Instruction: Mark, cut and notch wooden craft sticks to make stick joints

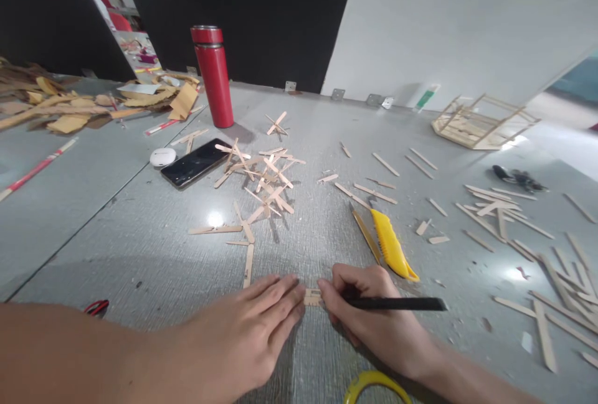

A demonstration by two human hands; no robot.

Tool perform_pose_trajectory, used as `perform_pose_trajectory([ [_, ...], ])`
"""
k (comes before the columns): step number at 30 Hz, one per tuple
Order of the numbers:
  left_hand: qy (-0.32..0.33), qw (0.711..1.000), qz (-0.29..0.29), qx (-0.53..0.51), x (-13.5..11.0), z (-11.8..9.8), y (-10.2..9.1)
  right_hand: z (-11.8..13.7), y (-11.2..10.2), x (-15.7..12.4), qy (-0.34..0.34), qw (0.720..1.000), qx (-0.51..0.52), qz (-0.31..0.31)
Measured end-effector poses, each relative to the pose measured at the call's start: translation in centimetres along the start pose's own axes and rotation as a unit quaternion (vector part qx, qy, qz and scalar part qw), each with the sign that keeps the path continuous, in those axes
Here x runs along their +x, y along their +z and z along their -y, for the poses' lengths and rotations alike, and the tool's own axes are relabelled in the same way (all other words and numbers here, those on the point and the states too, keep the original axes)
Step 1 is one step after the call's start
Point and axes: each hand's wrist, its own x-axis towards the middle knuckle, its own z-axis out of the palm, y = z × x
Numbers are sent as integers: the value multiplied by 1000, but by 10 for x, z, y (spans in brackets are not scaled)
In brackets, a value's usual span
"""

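Note:
My right hand [371, 310] grips a black pen [402, 304], its fingers pinched near the front end. The pen's tip is hidden behind the fingers. Between my two hands a short stretch of pale wooden stick [312, 297] with small dark marks shows on the table. My left hand [255, 323] lies flat, fingers stretched out, their tips pressing on the stick's left part and covering it. A yellow box cutter [391, 243] lies just beyond my right hand, beside thin brown tweezers [365, 236]. Part of a yellow ring-shaped thing [376, 382] shows at the bottom edge.
Craft sticks [275, 170] lie piled beyond my left hand, by a black phone [196, 163] and white earbud case [163, 157]. A red flask [213, 77] stands behind. More sticks [504, 211] are scattered right, before a small stick frame [483, 122]. Cardboard scraps [70, 105] lie far left.

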Motion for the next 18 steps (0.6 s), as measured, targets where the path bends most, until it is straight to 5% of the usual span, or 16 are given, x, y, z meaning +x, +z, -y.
perform_pose_trajectory([
  [18,-17,1000,-5,-19,-4,-3,6,-1,0,0,-87,992,-93,-25],
])
